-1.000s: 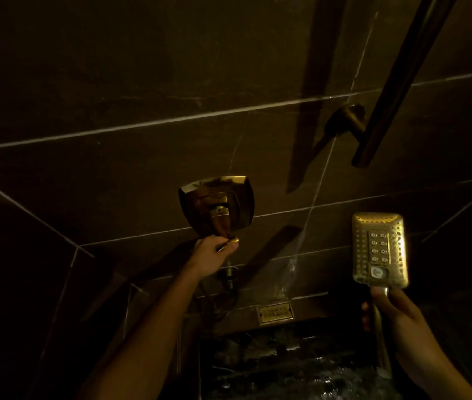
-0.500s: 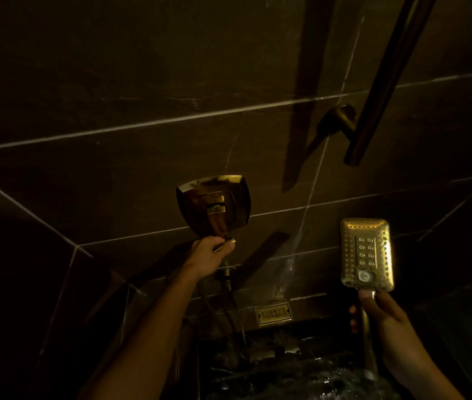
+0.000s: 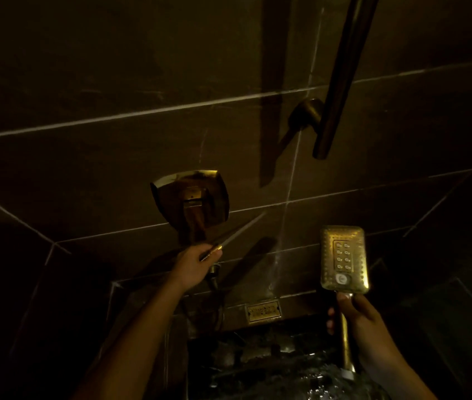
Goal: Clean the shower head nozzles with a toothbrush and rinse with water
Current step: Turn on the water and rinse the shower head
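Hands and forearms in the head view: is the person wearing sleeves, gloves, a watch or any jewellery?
Both forearms are bare as far as the frame shows: no sleeves and no gloves on the left hand or the right hand. No watch, bracelet or ring is visible. The light is very dim and yellowish, so small items such as a thin ring cannot be ruled out.

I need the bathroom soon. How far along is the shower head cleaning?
Scrubbing can't be judged done in this dim light. In hand: the right hand holds the shower head, nozzles facing the camera, while the left hand holds a thin toothbrush-like stick by the wall valve. No spray shows, so rinsing seems left.
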### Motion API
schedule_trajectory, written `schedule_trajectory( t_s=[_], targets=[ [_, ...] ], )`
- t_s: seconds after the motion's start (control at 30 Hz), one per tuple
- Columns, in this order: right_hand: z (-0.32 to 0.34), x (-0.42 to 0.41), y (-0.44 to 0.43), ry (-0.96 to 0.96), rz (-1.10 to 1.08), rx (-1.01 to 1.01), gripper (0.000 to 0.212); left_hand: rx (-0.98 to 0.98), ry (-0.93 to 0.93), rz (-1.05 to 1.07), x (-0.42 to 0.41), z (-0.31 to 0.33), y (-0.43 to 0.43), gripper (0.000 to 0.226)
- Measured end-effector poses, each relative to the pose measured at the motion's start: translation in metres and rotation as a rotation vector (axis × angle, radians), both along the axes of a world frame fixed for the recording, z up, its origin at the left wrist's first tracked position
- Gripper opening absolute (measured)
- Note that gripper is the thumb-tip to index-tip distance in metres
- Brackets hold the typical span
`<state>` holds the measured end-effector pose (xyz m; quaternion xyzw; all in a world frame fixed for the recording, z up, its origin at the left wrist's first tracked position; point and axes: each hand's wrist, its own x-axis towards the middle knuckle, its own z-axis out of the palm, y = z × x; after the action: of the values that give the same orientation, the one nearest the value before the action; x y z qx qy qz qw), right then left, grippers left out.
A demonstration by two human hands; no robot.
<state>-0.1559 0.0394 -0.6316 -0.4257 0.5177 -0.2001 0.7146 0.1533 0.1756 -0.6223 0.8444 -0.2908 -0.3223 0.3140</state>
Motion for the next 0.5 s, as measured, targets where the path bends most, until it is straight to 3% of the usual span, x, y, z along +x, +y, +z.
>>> schedule_trajectory(
  t_s=[0.17, 0.5],
  targets=[
    [-0.036, -0.007, -0.021, 0.006, -0.012, 0.090, 0.017, -0.001, 0.050, -0.066, -0.073, -0.025, -0.017, 0.017],
    [-0.120, -0.018, -0.087, 0.087, -0.052, 0.239, 0.023, 0.091, -0.110, -0.218, -0.193, -0.082, -0.124, 0.026]
  ],
)
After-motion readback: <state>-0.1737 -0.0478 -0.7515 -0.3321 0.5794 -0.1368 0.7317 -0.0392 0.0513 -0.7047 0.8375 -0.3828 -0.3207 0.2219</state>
